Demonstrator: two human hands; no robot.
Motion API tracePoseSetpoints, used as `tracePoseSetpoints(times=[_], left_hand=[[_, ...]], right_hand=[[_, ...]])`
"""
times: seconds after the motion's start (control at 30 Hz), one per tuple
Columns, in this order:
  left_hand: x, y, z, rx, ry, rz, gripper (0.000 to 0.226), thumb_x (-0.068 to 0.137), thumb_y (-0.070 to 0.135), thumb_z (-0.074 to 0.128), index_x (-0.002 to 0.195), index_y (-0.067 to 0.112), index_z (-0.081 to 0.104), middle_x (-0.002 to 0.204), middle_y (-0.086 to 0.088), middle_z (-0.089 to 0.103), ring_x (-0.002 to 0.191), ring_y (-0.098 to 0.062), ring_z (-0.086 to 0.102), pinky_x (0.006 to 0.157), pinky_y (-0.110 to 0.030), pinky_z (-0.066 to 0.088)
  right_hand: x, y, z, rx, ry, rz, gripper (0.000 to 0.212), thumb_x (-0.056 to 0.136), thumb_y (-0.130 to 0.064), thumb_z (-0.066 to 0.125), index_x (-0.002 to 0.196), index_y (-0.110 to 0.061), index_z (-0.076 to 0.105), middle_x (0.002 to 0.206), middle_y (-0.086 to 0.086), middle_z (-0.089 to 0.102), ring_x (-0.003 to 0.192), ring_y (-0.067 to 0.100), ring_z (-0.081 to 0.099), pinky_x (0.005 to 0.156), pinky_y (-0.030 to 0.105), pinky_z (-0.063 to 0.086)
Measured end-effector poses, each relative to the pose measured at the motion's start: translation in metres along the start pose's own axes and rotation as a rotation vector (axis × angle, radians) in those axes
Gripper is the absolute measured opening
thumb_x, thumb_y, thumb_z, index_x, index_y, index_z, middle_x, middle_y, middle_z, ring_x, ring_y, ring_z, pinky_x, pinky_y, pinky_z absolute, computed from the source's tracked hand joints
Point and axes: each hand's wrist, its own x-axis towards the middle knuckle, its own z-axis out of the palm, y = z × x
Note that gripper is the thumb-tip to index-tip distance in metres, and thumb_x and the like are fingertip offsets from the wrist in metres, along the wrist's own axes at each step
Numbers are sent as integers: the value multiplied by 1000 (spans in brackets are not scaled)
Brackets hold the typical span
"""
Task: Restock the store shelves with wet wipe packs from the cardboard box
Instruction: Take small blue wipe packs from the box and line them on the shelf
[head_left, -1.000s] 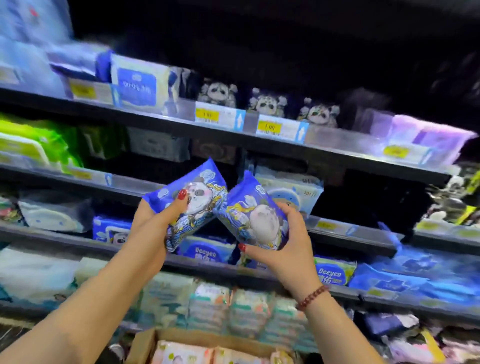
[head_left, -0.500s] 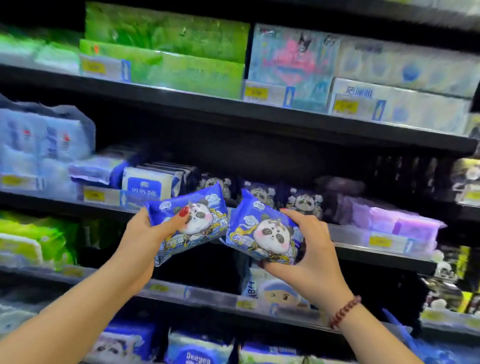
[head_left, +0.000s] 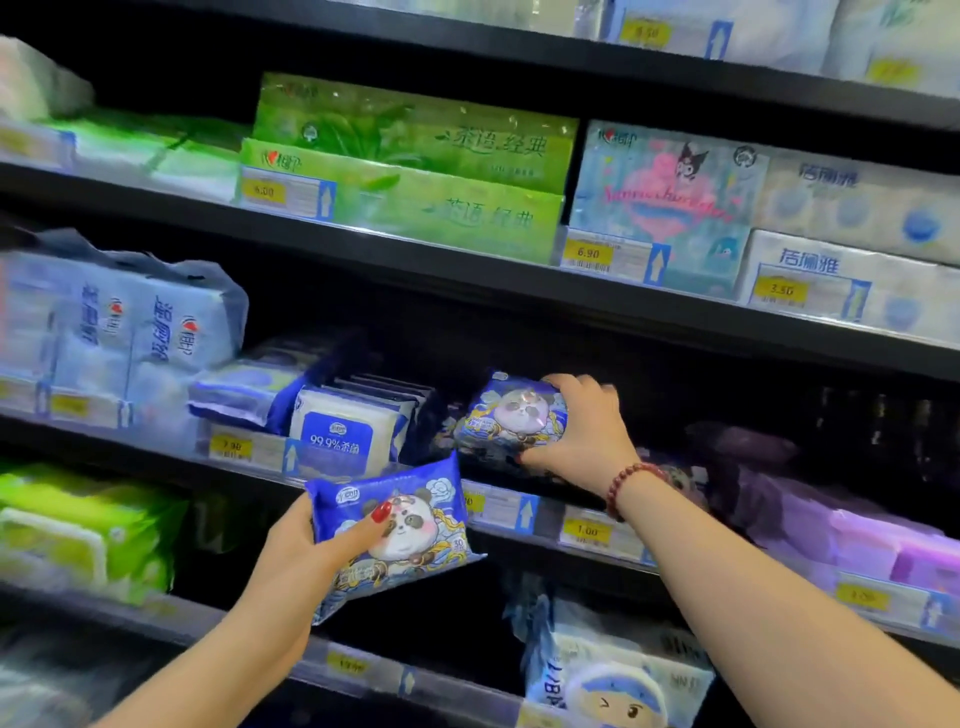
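Now the right hand (head_left: 582, 431) grips one panda pack (head_left: 511, 415) at the shelf (head_left: 519, 540) to slot it in; the left hand (head_left: 311, 545) holds another pack (head_left: 400, 525) waiting below.

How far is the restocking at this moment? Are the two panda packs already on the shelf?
Done: nothing released yet. In hand: the right hand grips one panda pack inside the shelf, above the price labels; the left hand holds a second pack lower, in front of it. Left: release the first, place the second. The box is out of view.
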Motion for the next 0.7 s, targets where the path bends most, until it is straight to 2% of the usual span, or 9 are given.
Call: tracePoseSetpoints(times=[0.13, 0.17, 0.27, 0.37, 0.5, 0.57, 0.6, 0.63, 0.7], left_hand=[[9, -2, -5, -27, -3, -3, 51, 64, 26, 86, 108, 13, 62, 98, -8, 75, 88, -23, 73, 69, -32, 57], [10, -2, -6, -34, -22, 4, 59, 59, 31, 90, 108, 13, 63, 97, -7, 75, 89, -23, 73, 65, -29, 58], [15, -7, -7, -26, -43, 8, 103, 17, 55, 92, 108, 15, 63, 94, -5, 76, 84, -20, 73, 57, -21, 56], [20, -12, -8, -30, -33, 15, 112, 7, 59, 90, 106, 15, 63, 90, -4, 76, 80, -19, 74, 54, -20, 55], [24, -17, -9, -52, -40, 17, 74, 43, 35, 92, 106, 11, 64, 85, -6, 76, 76, -19, 74, 53, -21, 55], [26, -19, -9, -47, -16, -4, 51, 62, 16, 84, 107, 8, 63, 83, -6, 76, 75, -18, 74, 53, -21, 56], [27, -20, -9, -40, -17, -5, 50, 63, 17, 85, 107, 9, 63, 83, -6, 76, 75, -18, 74, 54, -21, 56], [28, -22, -10, -37, -35, -1, 61, 55, 27, 91, 107, 11, 64, 85, -6, 76, 77, -19, 74, 55, -22, 57], [28, -22, -9, -22, -50, -2, 93, 22, 47, 96, 104, 16, 64, 88, -6, 76, 80, -20, 74, 55, -24, 57]], right_hand=[[28, -3, 27, -110, -94, -3, 88, 57, -34, 85, 135, -21, 45, 125, 3, 46, 121, 27, 35, 101, 30, 35], [33, -4, 34, -138, -126, -10, 86, 57, -33, 84, 134, -21, 46, 124, 3, 45, 119, 26, 36, 99, 29, 35], [45, -5, 53, -170, -223, 22, 88, 58, -34, 85, 135, -24, 44, 129, 2, 42, 125, 27, 31, 101, 32, 38], [52, -7, 68, -188, -281, 46, 89, 61, -40, 83, 137, -29, 39, 134, -2, 40, 131, 23, 28, 103, 37, 41], [58, -9, 79, -223, -380, 59, 89, 63, -51, 78, 138, -31, 36, 135, -1, 42, 128, 20, 36, 98, 41, 45], [61, -9, 80, -126, -420, 114, 86, 64, -46, 77, 139, -30, 38, 139, 3, 39, 127, 22, 40, 100, 39, 45], [63, -8, 81, -88, -423, 125, 85, 65, -43, 77, 140, -28, 39, 141, 4, 40, 127, 22, 42, 100, 37, 45], [64, -7, 81, -72, -419, 117, 83, 67, -40, 78, 140, -27, 41, 141, 3, 41, 126, 22, 43, 99, 36, 45], [65, -6, 81, -100, -397, 93, 81, 68, -38, 78, 139, -26, 42, 140, 2, 44, 126, 21, 43, 98, 36, 45]])
